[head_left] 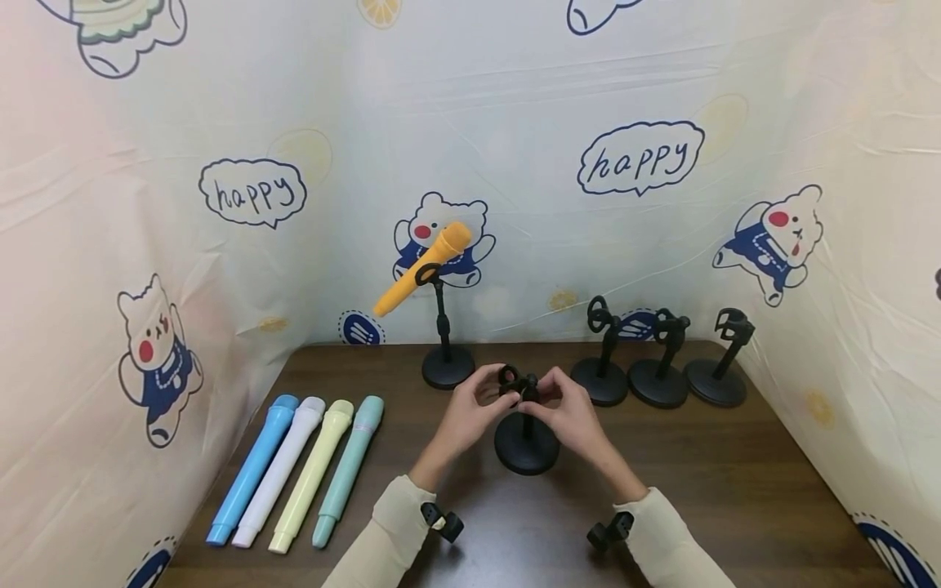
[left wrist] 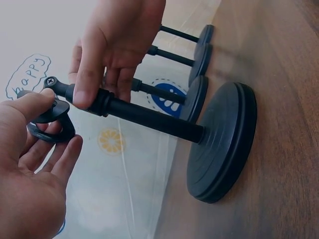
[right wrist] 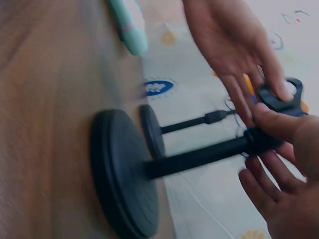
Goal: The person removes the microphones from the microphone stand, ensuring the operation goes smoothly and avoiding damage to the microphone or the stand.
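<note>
A black microphone stand [head_left: 526, 447] with a round base is in front of me on the table, between my two hands. My left hand [head_left: 474, 406] pinches the ring-shaped clip [left wrist: 64, 124] at its top between thumb and fingers. Just below the clip's joint, my right hand [head_left: 569, 408] grips the upper part of the pole [left wrist: 154, 119], thumb on the near side. In the left wrist view the base [left wrist: 222, 144] looks tilted, with the pole running up to both hands.
An orange microphone [head_left: 419, 273] sits in another stand [head_left: 447, 366] at the back. Several black stands [head_left: 657, 384] line the back right. Blue [head_left: 253, 469], white [head_left: 279, 474], yellow [head_left: 312, 475] and green [head_left: 349, 474] microphones lie side by side on the left. A patterned curtain [head_left: 515, 106] hangs behind the table.
</note>
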`<state>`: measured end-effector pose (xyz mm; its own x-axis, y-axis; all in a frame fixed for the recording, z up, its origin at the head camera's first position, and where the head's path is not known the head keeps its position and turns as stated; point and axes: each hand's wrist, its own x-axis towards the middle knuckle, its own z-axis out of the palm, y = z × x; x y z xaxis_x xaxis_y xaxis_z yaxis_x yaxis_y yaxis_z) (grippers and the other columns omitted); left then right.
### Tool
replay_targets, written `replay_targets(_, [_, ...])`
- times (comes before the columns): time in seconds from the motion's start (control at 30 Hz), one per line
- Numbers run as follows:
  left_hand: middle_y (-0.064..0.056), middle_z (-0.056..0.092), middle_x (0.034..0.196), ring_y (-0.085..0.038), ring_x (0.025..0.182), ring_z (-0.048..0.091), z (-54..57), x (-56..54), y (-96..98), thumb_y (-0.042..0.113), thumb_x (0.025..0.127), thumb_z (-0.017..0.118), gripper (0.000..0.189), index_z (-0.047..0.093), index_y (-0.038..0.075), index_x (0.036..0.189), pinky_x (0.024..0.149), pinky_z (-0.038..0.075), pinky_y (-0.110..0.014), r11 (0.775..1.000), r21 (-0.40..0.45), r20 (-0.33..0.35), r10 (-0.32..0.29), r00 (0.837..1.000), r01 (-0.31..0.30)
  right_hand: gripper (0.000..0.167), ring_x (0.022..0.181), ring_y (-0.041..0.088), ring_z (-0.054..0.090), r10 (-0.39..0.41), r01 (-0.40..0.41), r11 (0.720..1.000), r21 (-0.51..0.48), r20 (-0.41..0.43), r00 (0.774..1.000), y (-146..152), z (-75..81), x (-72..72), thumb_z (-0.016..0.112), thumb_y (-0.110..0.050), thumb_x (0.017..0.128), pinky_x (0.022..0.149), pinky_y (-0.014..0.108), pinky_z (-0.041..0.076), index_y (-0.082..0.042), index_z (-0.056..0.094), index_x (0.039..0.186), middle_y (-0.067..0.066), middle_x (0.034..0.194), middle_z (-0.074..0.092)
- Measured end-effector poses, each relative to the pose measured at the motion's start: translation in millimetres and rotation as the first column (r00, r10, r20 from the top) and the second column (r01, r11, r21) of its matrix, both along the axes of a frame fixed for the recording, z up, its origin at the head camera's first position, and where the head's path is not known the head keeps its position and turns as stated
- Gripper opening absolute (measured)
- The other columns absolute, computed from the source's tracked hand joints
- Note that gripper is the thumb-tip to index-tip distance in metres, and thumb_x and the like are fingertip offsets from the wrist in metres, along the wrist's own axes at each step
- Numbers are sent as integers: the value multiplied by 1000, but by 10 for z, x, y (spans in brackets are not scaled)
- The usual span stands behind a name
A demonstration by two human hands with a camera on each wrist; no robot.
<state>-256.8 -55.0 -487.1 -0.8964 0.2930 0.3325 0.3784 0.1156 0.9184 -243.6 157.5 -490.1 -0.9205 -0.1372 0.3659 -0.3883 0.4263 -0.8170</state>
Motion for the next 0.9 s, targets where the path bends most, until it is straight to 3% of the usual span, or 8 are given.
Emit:
replay_targets(0.13, [-10,71,132,-26,129,67,-2,-2,-6,17,97,81,44,65,17,138,111,55,-42,1000,3,-3,2,1000,-2,37,90,18,72,-83,83,996,12,4,997,-82,-21,12,91,-11,86,79,27,62,-9,57,101,7,99,67])
replay_targets(0.27, [-11,71,132,-27,129,67,-6,-8,-10,17,97,81,44,66,17,138,111,56,-42,1000,5,-7,-1,1000,1,38,88,17,69,-100,99,995,10,27,995,-103,-9,21,91,-11,86,77,24,59,-9,57,103,8,98,65])
replay_targets(0.37, [-12,70,133,-27,130,67,-13,-9,-14,17,97,80,44,65,17,138,111,55,-42,1000,1,-5,-6,1000,6,36,95,17,69,-35,34,999,7,60,998,-66,3,24,88,-15,89,85,30,62,-10,61,112,7,103,68])
replay_targets(0.53, [-14,70,134,-27,130,67,-12,-9,-12,17,97,80,44,65,17,138,111,56,-41,1000,3,-6,-13,1000,13,35,115,27,71,174,-171,985,-36,100,980,58,38,16,75,-10,100,105,48,58,-10,66,133,11,122,74])
replay_targets(0.67, [-13,70,133,-27,128,68,-11,-12,-9,18,97,80,43,65,17,138,110,56,-38,1000,7,-3,-13,1000,13,36,122,30,71,251,-245,967,-67,104,962,134,50,-11,71,-5,101,109,46,57,-10,67,136,13,129,75])
replay_targets(0.77, [-13,70,133,-27,128,68,-7,-7,-6,19,97,81,43,65,17,137,110,56,-37,1000,-1,-1,-13,1000,13,31,114,28,74,218,-212,974,-78,90,972,142,33,-23,77,-7,98,102,42,61,-10,71,128,13,123,76])
replay_targets(0.9, [-12,70,133,-27,129,67,-6,2,-9,17,97,81,44,65,17,138,111,56,-41,1000,0,-3,-13,1000,13,28,101,23,76,97,-94,994,-46,56,994,73,11,-17,86,-11,90,91,40,64,-11,67,112,9,108,76])
